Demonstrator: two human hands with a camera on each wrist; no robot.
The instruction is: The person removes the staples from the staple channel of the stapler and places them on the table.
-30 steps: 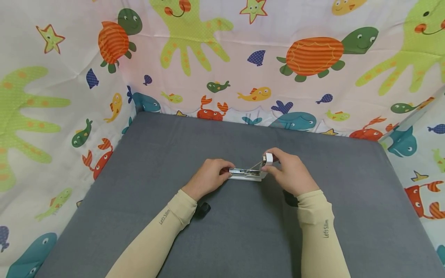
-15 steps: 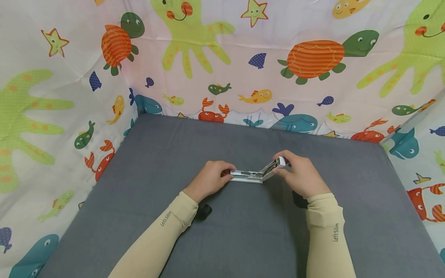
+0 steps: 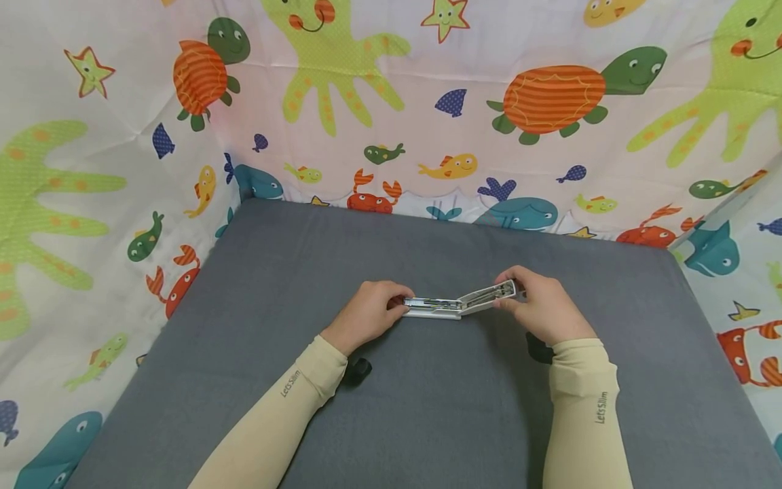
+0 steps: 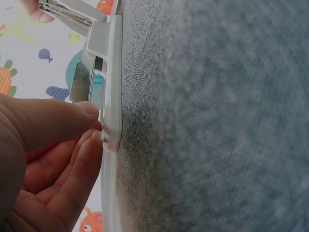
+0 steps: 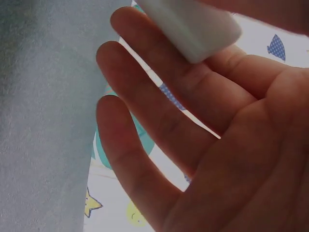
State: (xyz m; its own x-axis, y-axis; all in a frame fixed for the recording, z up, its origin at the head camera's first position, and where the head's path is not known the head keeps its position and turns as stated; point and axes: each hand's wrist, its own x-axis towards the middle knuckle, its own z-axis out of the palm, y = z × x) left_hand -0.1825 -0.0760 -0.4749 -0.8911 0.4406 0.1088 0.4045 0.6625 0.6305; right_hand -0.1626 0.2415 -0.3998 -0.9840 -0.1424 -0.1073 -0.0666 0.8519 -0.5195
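Note:
A white stapler [image 3: 430, 313] lies on the grey table, folded wide apart at its hinge, with its metal staple channel showing. My left hand [image 3: 369, 311] pinches the left end of the lower half between thumb and fingers. Up close in the left wrist view, the thumb and fingertips meet at the metal channel beside the white base [image 4: 113, 96]. On the other side, my right hand [image 3: 544, 305] pinches the free end of the raised top cover [image 3: 487, 296], whose hollow inside faces up. In the right wrist view the cover's white end [image 5: 198, 36] rests against the fingers.
Grey cloth covers the table [image 3: 391, 407]. Behind it and at both sides hangs a white curtain [image 3: 403, 136] printed with sea animals. Black wrist-camera parts [image 3: 358, 371] sit under each wrist.
My right hand has swung the stapler's top cover to the right and down, from nearly upright to a low slant. My left hand keeps its grip on the lower half.

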